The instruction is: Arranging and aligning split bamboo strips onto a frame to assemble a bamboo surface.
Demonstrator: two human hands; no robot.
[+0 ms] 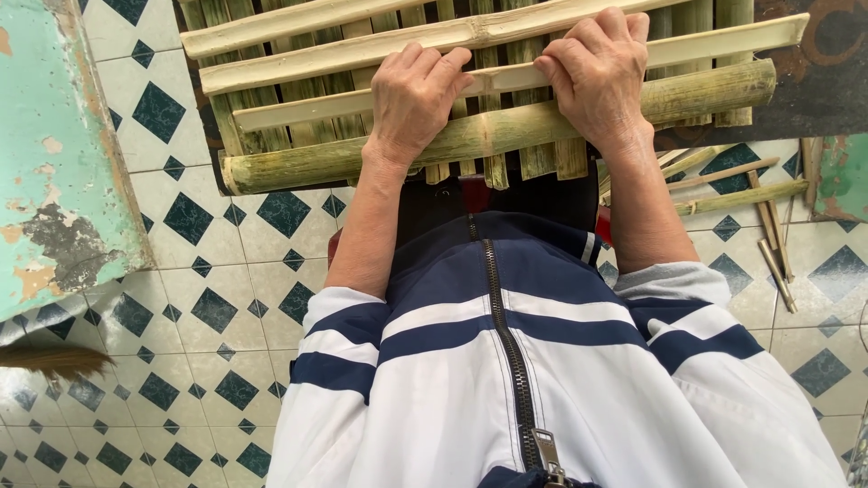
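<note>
A rack of split bamboo slats (298, 99) lies in front of me, crosswise pale strips over upright green ones. Its nearest piece is a thick round green bamboo pole (705, 90) running left to right. My left hand (411, 95) rests palm down over that pole, fingers curled onto a pale strip (307, 110) above it. My right hand (597, 77) lies beside it, fingers hooked over the same strip and the one above. Both hands press on the frame; neither lifts anything.
White floor tiles with dark diamonds (217, 307) spread below. A peeling green painted surface (54, 154) stands at left. Loose bamboo sticks (768, 235) lie on the floor at right. My white and navy zip jacket (506, 361) fills the lower centre.
</note>
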